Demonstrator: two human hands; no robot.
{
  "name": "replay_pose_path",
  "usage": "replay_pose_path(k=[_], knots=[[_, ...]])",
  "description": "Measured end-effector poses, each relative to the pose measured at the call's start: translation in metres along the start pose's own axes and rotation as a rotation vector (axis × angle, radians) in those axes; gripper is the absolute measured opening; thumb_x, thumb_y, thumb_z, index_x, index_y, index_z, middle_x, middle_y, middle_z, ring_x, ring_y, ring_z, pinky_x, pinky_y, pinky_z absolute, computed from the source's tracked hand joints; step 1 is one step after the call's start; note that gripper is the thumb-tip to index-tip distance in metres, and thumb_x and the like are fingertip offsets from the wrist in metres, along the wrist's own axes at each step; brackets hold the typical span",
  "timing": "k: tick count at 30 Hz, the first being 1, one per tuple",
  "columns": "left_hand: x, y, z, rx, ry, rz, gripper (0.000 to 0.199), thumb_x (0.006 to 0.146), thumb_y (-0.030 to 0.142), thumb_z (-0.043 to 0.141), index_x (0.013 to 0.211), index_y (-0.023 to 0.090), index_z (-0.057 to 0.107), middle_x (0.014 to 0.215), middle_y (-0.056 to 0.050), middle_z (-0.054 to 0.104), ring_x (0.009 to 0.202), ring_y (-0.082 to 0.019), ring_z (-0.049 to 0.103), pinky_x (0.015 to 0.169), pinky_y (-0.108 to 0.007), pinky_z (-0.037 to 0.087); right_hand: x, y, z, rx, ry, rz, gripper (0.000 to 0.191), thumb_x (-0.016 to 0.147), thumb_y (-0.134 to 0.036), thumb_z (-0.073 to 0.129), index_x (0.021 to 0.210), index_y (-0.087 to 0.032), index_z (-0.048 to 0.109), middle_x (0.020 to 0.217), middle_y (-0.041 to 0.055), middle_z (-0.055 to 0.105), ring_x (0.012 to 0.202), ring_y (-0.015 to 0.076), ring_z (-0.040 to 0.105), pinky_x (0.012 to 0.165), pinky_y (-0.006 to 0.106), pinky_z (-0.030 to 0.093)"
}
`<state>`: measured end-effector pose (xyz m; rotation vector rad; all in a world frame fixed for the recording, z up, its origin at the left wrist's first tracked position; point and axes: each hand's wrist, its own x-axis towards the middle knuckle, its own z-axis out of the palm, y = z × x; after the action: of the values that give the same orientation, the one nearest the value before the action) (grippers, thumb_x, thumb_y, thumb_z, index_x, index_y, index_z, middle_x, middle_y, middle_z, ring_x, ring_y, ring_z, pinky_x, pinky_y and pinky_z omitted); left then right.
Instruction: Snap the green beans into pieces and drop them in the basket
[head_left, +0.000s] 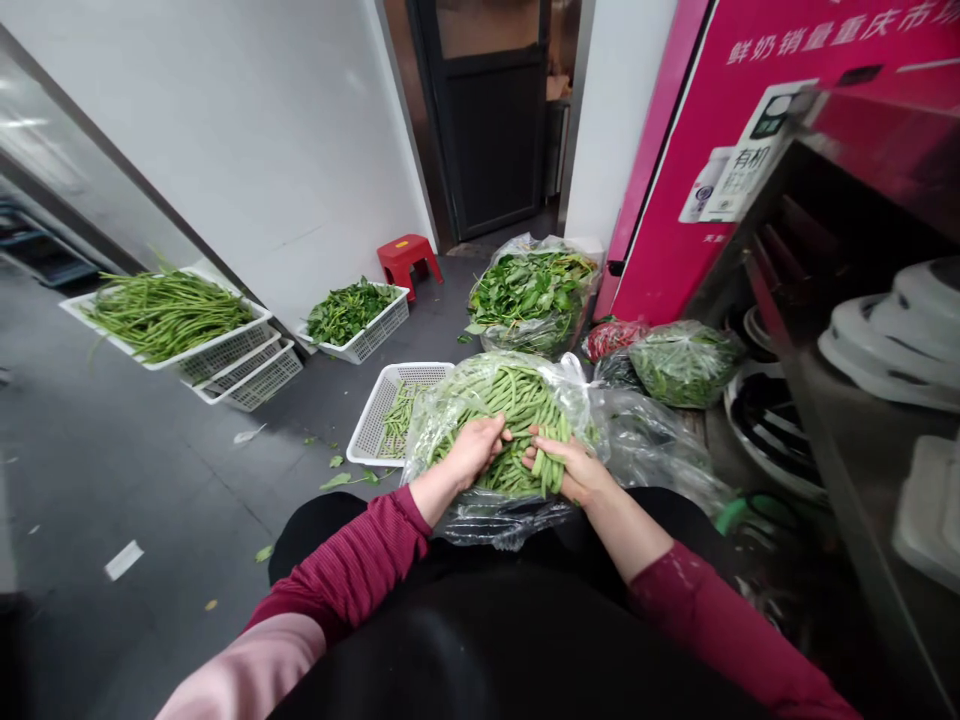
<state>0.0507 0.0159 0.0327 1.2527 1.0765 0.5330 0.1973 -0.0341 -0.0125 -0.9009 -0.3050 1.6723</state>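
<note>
A clear plastic bag [574, 385] full of green beans [514, 392] stands in front of me, between my knees. Several green beans lie across the fingers of my right hand [581, 470], and the hand is closed round them. Just to the left, over the heaped beans, my left hand [478, 448] has its fingers pinched together; whatever they may hold is too small to make out. Beside the bag, on the floor, a white plastic basket [364, 428] contains some loose green beans.
Stacked white baskets [262, 375] carry long beans [176, 315] at left. Farther back are a basket of leafy greens [351, 312], a red stool [409, 262] and a large bag of greens [536, 290]. A metal shelf [847, 460] runs along my right. Scraps litter the floor.
</note>
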Motion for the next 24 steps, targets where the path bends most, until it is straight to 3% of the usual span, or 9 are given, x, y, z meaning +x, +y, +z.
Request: replay_pose_path(k=[4, 6, 10, 14, 19, 24], knots=[[0.000, -0.007, 0.013, 0.265, -0.032, 0.203, 0.037, 0.079, 0.044, 0.040, 0.064, 0.014, 0.055, 0.051, 0.002, 0.051, 0.044, -0.007, 0.045, 0.051, -0.021, 0.038, 0.004, 0.008, 0.004, 0.038, -0.072, 0.028, 0.017, 0.063, -0.018, 0.068, 0.078, -0.016, 0.061, 0.061, -0.0012, 0.060, 0.051, 0.0091, 0.056, 0.055, 0.025, 0.049], [-0.004, -0.006, 0.014, 0.404, -0.064, 0.295, 0.036, 0.080, 0.041, 0.039, 0.065, 0.015, 0.058, 0.059, -0.001, 0.059, 0.056, -0.011, 0.053, 0.063, -0.024, 0.041, 0.004, 0.008, 0.006, 0.039, -0.122, -0.020, 0.016, 0.064, -0.019, 0.068, 0.078, -0.015, 0.061, 0.057, -0.0024, 0.058, 0.048, 0.0077, 0.053, 0.052, 0.023, 0.047], [-0.015, -0.002, 0.003, 0.626, -0.063, 0.361, 0.032, 0.080, 0.039, 0.040, 0.072, 0.016, 0.061, 0.063, 0.000, 0.059, 0.058, -0.012, 0.050, 0.060, -0.023, 0.038, 0.002, -0.001, 0.003, 0.055, -0.104, -0.137, 0.017, 0.065, -0.022, 0.067, 0.079, -0.017, 0.059, 0.055, -0.0041, 0.055, 0.048, 0.0086, 0.052, 0.050, 0.023, 0.046], [-0.024, -0.003, -0.006, 0.694, -0.042, 0.394, 0.026, 0.081, 0.032, 0.039, 0.074, 0.016, 0.059, 0.063, 0.001, 0.055, 0.059, -0.010, 0.046, 0.058, -0.021, 0.036, 0.003, -0.011, -0.001, 0.084, -0.038, -0.267, 0.018, 0.066, -0.025, 0.066, 0.080, -0.020, 0.056, 0.062, -0.0031, 0.057, 0.050, 0.0106, 0.053, 0.051, 0.026, 0.047], [-0.025, -0.004, 0.000, 0.696, -0.022, 0.435, 0.019, 0.079, 0.027, 0.041, 0.079, 0.017, 0.057, 0.064, 0.001, 0.053, 0.058, -0.010, 0.045, 0.057, -0.021, 0.036, 0.004, -0.010, 0.001, 0.002, -0.034, -0.310, 0.016, 0.068, -0.031, 0.063, 0.077, -0.021, 0.055, 0.065, -0.0015, 0.059, 0.056, 0.0138, 0.056, 0.049, 0.028, 0.047], [-0.021, -0.004, 0.006, 0.792, -0.027, 0.475, 0.020, 0.079, 0.027, 0.040, 0.067, 0.017, 0.053, 0.057, 0.002, 0.047, 0.053, -0.010, 0.041, 0.053, -0.021, 0.033, 0.005, -0.006, 0.003, 0.019, -0.028, -0.331, 0.017, 0.067, -0.031, 0.065, 0.078, -0.021, 0.056, 0.069, -0.0010, 0.061, 0.057, 0.0142, 0.057, 0.051, 0.029, 0.048]])
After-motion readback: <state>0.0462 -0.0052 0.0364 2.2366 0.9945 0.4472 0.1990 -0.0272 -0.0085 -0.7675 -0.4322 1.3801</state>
